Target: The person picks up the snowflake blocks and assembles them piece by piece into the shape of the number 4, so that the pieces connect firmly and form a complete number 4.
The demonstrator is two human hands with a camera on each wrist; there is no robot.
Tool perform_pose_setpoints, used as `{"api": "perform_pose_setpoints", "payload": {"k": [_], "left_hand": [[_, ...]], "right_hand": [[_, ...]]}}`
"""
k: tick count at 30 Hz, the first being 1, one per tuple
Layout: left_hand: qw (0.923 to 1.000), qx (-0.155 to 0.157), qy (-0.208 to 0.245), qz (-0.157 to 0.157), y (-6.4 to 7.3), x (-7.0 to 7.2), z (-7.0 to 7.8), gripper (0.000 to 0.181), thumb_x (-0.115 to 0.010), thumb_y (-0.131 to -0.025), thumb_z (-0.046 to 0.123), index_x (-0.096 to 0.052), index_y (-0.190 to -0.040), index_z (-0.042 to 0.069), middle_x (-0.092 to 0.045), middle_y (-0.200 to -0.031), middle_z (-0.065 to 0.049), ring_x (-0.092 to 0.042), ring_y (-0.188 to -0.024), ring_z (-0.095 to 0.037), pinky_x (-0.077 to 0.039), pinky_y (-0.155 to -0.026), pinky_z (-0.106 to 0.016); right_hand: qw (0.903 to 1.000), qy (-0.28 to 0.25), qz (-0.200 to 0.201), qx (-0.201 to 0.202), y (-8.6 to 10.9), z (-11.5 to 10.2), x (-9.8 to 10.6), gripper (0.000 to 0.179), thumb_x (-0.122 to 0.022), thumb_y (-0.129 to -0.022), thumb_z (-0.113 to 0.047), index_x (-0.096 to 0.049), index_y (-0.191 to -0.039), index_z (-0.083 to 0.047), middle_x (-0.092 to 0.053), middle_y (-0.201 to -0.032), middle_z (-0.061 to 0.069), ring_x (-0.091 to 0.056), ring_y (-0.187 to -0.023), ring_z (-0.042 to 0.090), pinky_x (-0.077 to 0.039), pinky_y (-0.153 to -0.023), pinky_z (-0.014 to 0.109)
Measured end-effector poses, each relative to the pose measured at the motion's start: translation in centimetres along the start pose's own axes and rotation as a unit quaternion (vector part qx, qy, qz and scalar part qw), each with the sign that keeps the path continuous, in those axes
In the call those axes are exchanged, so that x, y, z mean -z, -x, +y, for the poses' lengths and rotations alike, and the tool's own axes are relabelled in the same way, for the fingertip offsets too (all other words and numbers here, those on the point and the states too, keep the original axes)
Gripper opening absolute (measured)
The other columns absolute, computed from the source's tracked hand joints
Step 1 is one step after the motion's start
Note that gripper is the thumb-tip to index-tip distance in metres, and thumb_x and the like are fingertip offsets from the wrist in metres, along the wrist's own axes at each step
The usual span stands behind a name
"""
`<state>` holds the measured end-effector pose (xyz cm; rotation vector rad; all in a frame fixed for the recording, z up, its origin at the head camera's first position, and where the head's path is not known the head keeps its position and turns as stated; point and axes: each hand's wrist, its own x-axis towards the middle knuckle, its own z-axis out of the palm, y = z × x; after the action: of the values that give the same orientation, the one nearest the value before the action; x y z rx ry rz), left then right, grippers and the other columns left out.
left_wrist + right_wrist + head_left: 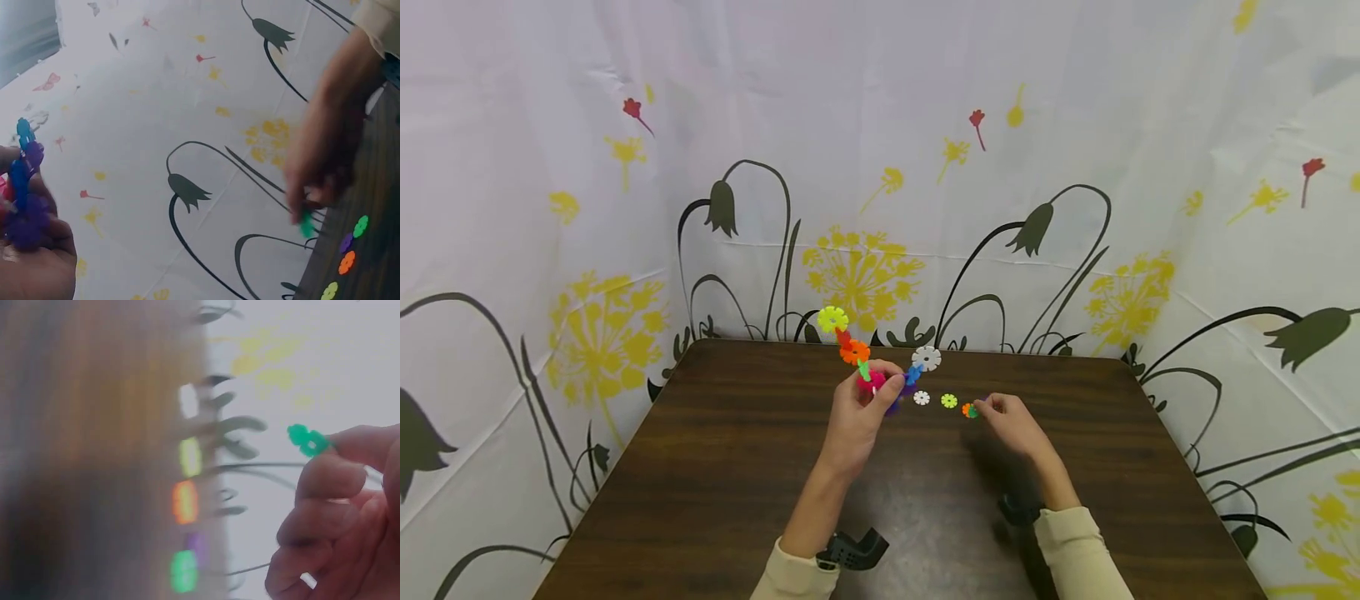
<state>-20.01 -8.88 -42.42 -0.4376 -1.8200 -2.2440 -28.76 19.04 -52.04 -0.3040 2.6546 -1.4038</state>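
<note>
Above a dark wooden tabletop, a person's left hand grips a V-shaped chain of interlocked, brightly coloured notched discs. Off to the right, the right hand pinches a single green disc at its fingertips, near a row of loose discs coloured white, yellow, orange, purple and green. White flower-printed fabric hangs behind.

Curtained-off indoor space, flower-print fabric, wood-grain table
</note>
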Motion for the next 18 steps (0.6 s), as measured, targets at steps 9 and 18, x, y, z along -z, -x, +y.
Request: {"api": "perform_pose_setpoints", "payload": {"k": [9,18], "left_hand": [[0.9994,-0.018,-0.016,0.023,0.1,-0.2,-1.0,0.012,-0.069,-0.105,0.012,-0.069,-0.11,0.001,-0.069,-0.095,0.001,-0.055,-0.088,-0.013,-0.045,-0.077,-0.023],[0.9971,-0.067,-0.035,0.012,0.2,-0.3,-1.2,0.005,-0.07,-0.104,0.01,-0.068,-0.106,0.005,-0.061,-0.089,0.002,-0.048,-0.078,-0.011,-0.039,-0.068,-0.021]], "right_hand": [[0.9876,-0.127,0.007,0.092,1.9,-7.9,1.8,0.046,-0.05,-0.116,-0.035,-0.052,-0.088,0.001,-0.048,-0.063,0.005,-0.041,-0.054,0.015,-0.037,-0.051,0.028],[0.9626,-0.209,0.004,0.173,4.5,-15.0,3.0,0.045,-0.045,-0.118,-0.034,-0.052,-0.091,0.001,-0.043,-0.058,0.005,-0.035,-0.049,0.02,-0.032,-0.046,0.031]]}}
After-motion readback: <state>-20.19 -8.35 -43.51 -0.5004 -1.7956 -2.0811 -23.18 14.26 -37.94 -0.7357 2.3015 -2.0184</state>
